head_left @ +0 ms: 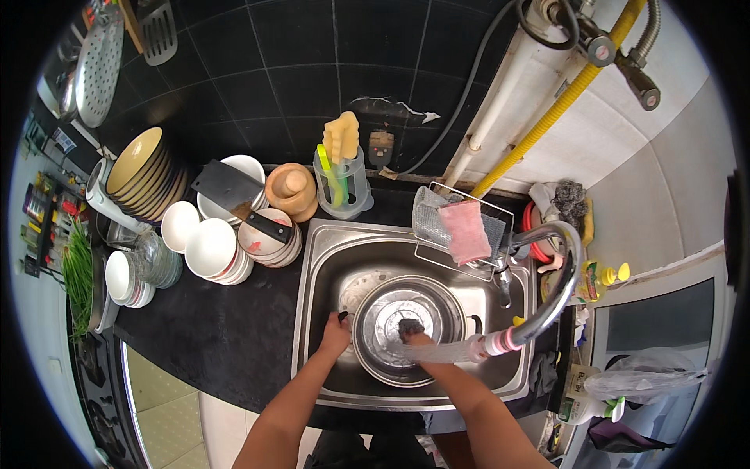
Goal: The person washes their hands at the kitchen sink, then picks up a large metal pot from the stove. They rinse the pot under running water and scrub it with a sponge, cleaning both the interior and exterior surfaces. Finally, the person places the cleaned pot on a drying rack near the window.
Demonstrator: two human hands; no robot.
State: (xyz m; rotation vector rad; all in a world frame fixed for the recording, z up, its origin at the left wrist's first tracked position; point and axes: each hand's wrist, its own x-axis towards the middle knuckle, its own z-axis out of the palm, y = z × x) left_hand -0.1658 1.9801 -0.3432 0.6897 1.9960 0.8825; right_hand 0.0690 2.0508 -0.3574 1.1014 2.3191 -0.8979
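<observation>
Counter: dark, to the left of the sink; stacks of bowls (211, 248) stand on it, and whether those have been washed I cannot tell.
Sink: steel (367, 229), the place of the work; washing looks about midway, with one pot being scrubbed under running water.
Faucet: a tall curved spout (576, 270) at the sink's right, bent over the basin; its pale stream falls across the pot, so rinsing has not been finished, I judge.
Pot: round, shiny steel (384, 311), sitting inside the sink, near its middle, mouth up; the wall rises in bright rings, and a dark handle sticks out on each side. The inside seems mostly bright and wet; glare and water hide any dirt left on the bottom.
Left hand: at the left of the pot, inside the sink (335, 334), fingers apparently wrapped about the near handle, steadying it.
Right hand: reaching down into the pot in the sink (419, 339), apparently clutching a scrubber against the bottom; the fingertips are hidden.
Scrubber: small, dark and shaggy (408, 325), within the pot, near the sink's middle; its presence there suggests scrubbing remains undone.
</observation>
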